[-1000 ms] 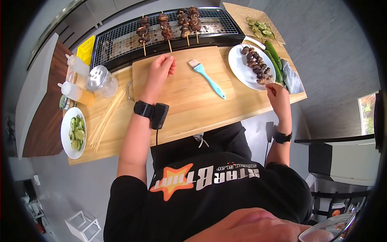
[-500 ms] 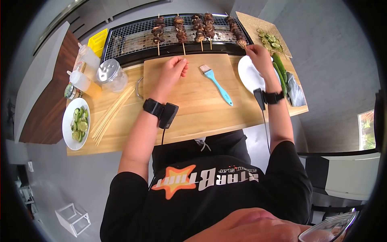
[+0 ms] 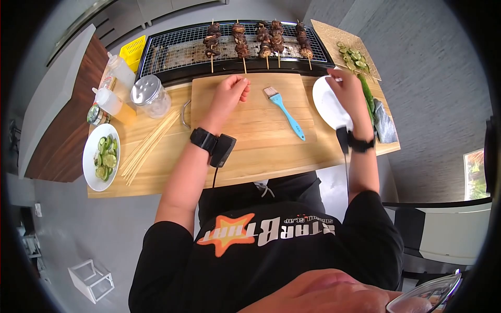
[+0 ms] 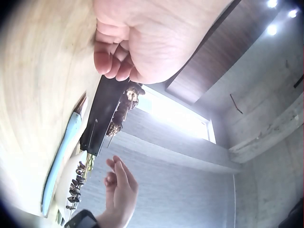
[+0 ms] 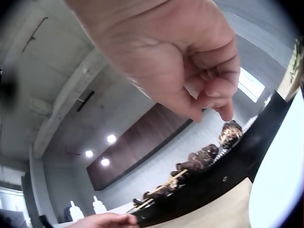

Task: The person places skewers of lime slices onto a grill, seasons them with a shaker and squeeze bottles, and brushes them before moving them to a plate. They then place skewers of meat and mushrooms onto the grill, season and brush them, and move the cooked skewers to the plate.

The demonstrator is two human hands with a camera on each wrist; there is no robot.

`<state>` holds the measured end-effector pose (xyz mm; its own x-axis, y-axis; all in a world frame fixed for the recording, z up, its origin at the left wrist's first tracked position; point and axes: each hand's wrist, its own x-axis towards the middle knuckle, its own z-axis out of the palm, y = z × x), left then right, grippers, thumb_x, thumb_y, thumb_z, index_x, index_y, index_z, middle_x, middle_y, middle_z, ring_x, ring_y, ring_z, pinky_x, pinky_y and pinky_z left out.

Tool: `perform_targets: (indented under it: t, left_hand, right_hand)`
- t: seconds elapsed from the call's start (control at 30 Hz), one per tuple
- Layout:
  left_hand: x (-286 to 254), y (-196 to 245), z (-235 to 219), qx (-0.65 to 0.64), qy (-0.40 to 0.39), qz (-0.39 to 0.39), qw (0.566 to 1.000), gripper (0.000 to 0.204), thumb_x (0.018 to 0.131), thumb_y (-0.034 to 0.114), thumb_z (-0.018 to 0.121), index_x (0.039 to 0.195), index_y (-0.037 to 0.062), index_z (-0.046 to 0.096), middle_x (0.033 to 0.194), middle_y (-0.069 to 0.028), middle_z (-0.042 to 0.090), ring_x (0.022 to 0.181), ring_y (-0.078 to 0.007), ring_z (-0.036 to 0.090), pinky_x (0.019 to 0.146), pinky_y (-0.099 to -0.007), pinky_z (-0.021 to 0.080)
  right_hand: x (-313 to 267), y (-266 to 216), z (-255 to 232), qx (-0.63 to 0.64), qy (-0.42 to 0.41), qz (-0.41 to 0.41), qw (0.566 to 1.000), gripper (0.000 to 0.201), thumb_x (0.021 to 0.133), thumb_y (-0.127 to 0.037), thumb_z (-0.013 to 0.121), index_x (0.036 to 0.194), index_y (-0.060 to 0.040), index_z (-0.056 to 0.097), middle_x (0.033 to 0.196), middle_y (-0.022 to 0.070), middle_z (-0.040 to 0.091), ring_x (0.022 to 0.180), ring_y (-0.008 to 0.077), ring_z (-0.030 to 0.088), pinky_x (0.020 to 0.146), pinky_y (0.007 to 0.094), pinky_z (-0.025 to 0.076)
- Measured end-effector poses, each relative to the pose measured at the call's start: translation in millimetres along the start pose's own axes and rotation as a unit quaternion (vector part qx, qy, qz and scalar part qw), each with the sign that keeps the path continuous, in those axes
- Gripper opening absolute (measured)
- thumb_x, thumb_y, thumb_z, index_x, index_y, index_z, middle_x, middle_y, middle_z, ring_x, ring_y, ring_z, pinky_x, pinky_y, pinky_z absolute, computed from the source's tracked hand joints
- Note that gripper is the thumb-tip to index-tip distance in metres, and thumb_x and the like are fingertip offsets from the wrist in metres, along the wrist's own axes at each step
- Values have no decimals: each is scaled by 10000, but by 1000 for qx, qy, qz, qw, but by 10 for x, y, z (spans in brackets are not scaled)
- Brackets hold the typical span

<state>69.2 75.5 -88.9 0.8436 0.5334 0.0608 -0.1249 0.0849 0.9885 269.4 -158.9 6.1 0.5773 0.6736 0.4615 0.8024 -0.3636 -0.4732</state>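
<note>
My right hand [image 3: 347,94] hovers over the white plate [image 3: 324,104], its fingers loosely bent and nothing held between them. Just ahead, a skewer [image 3: 304,41] of dark brown chunks lies at the right end of the black grill [image 3: 172,52]. Other similar skewers [image 3: 241,44] lie across the mesh to its left. Dark skewered pieces [image 4: 75,187] show on the plate in the left wrist view; my hand hides them in the head view. My left hand [image 3: 229,96], fingers loosely curled and holding nothing, is over the wooden board [image 3: 255,122], near the grill's front edge.
A blue brush [image 3: 287,116] lies on the board. To the left are bare sticks [image 3: 151,143], a shaker jar [image 3: 151,96], squeeze bottles [image 3: 114,104] and a bowl of green slices [image 3: 90,172]. Cucumbers [image 3: 367,96] and a grey cloth [image 3: 385,122] lie at the right.
My right hand carried a skewer from the plate onto the grill's right end, let it go, and drew back over the plate. The left hand has stayed by the board's far edge.
</note>
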Motion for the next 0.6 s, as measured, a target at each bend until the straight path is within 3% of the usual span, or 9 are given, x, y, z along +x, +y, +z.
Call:
perform_targets:
  t: [0.07, 0.13, 0.23, 0.33, 0.37, 0.47, 0.6]
  left_hand:
    - [-13, 7, 6, 0, 4, 2, 1000, 211, 958, 242, 521, 946, 50, 606, 803, 18, 581, 700, -51, 523, 635, -197, 446]
    - [-26, 20, 27, 0, 8, 5, 1000, 212, 955, 233, 524, 943, 37, 605, 797, 11, 579, 688, -55, 520, 626, -201, 448]
    - [-38, 40, 46, 4, 15, 9, 1000, 212, 946, 214, 531, 937, 15, 602, 783, -2, 574, 668, -63, 517, 610, -209, 453]
    - [-34, 39, 34, 10, 9, 3, 1000, 214, 954, 226, 523, 951, 28, 603, 798, 2, 578, 680, -58, 519, 623, -202, 448]
    - [-25, 18, 21, 14, 5, 0, 1000, 215, 959, 237, 519, 957, 38, 602, 810, 6, 579, 689, -55, 520, 629, -199, 444]
    - [-5, 3, -9, 30, 4, -11, 999, 215, 964, 246, 516, 968, 48, 598, 824, 10, 579, 701, -53, 521, 636, -196, 440]
    - [-20, 32, 21, 29, 13, -16, 999, 212, 963, 244, 519, 968, 45, 594, 827, 11, 574, 708, -54, 522, 633, -197, 438]
  right_hand:
    - [-352, -179, -256, -19, -36, 20, 999, 262, 823, -174, 679, 1003, 16, 665, 799, 152, 664, 579, 209, 592, 581, 315, 481]
    - [-639, -147, -410, -27, -39, 93, 995, 258, 818, -159, 676, 1013, 8, 651, 849, 163, 661, 661, 253, 620, 637, 342, 492]
    - [-991, 410, -465, -140, 37, 86, 986, 266, 810, -126, 679, 1036, 8, 632, 843, 130, 629, 637, 212, 575, 611, 316, 464]
    - [-1233, 648, -496, -214, 63, 81, 971, 253, 809, -131, 673, 1019, 3, 628, 861, 153, 618, 667, 308, 596, 647, 375, 480]
    - [-1275, 656, -496, -201, 63, 112, 971, 218, 827, -131, 642, 1000, 2, 637, 852, 178, 633, 714, 370, 610, 679, 416, 484]
    - [-1249, 675, -504, -149, 24, 194, 969, 163, 829, -87, 609, 954, 12, 643, 828, 215, 636, 822, 372, 625, 726, 417, 495]
    - [-1252, 755, -476, -134, 42, 157, 977, 129, 841, -63, 580, 909, 34, 630, 794, 226, 627, 782, 387, 618, 694, 421, 491]
